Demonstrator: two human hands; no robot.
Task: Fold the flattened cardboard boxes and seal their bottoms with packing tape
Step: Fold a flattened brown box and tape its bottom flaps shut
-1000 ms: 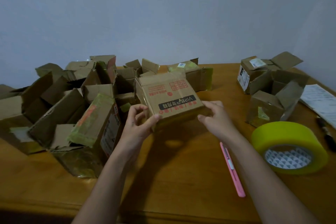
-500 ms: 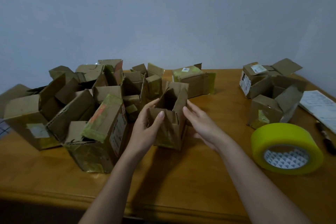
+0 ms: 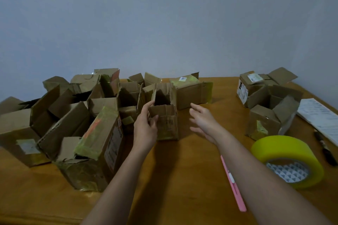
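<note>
The box now stands upright, mouth up, mid-desk, not flipped like a second ago. The left hand grips its 9 o'clock side; the right hand has let go, fingers loose. Pile at 9, tape at 4. Looks done, parking it.

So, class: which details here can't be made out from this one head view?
- Box bottom: faces the table, so taping is unseen.
- Paper text: too small, cut by the right edge.
- Left hand fingertips: behind the box wall.
- Cutter blade: too small.
</note>
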